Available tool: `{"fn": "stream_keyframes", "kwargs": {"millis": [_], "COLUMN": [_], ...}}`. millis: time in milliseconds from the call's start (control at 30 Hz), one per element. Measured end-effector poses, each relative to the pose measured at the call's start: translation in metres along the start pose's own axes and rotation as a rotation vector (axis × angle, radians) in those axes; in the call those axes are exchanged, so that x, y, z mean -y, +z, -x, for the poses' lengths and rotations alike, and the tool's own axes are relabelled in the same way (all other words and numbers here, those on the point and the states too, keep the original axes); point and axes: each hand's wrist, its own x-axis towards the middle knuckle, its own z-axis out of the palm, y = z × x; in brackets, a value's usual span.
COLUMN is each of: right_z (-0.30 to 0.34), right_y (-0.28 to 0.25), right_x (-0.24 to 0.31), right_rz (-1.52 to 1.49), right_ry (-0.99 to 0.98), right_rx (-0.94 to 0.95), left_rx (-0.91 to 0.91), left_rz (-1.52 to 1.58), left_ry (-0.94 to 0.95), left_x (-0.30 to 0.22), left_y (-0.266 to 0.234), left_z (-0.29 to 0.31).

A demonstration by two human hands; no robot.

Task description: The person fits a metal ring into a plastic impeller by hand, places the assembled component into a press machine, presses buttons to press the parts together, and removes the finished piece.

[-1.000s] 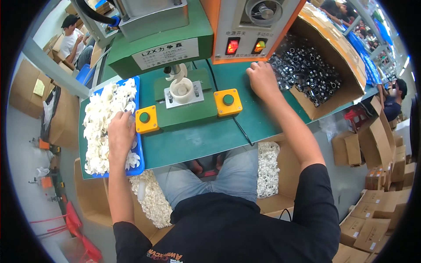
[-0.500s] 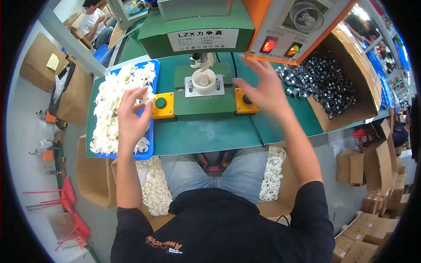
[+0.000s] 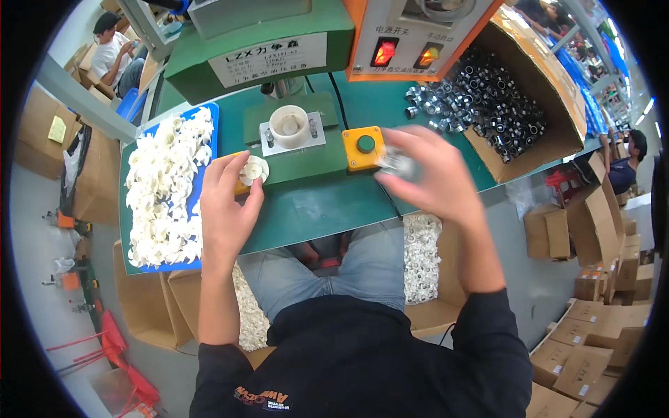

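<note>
My left hand [image 3: 233, 198] is closed in a pinch on a round white plastic part [image 3: 255, 171] with flared edges, held in front of the left yellow button box [image 3: 240, 187], which it mostly hides. To the right, my right hand [image 3: 439, 177] is smeared by motion. Between its thumb and fingers is a blurred white-and-grey piece [image 3: 398, 164], too smeared to identify. It is beside the right yellow box with a green button [image 3: 366, 144]. Between the hands, a white cup-shaped holder [image 3: 290, 126] sits on the metal plate of the green press [image 3: 300, 167].
A blue tray [image 3: 213, 115] heaped with white plastic parts [image 3: 164, 181] lies at left. Metal rings [image 3: 502, 104] fill a tipped cardboard box [image 3: 557, 136] at right and spill onto the green table [image 3: 327, 216]. An orange control box [image 3: 411, 42] overhangs the back. White pieces [image 3: 421, 258] fill a box below.
My right hand has come down from beside the press, now with the blurred piece in it. My left hand has moved nearer to me with its white part. The view has shifted.
</note>
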Motion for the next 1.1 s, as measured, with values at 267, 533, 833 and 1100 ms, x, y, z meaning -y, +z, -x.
{"fn": "stream_keyframes", "kwargs": {"millis": [267, 533, 833, 1100], "right_z": [0.084, 0.011, 0.033, 0.056], "right_y": [-0.052, 0.001, 0.021, 0.025], "right_x": [-0.069, -0.148, -0.116, -0.106], "right_rz": [0.453, 0.806, 0.554, 0.081], "right_ry": [0.360, 0.131, 0.092, 0.445], "right_rx": [0.151, 0.084, -0.044, -0.108], "left_rx": [0.049, 0.028, -0.087, -0.011], "left_rz": [-0.127, -0.128, 0.019, 0.233], "left_ry": [0.157, 0.118, 0.100, 0.089], "left_x": [-0.006, -0.007, -0.017, -0.032], "left_y": [0.007, 0.005, 0.008, 0.015], "left_z": [-0.013, -0.007, -0.003, -0.007]}}
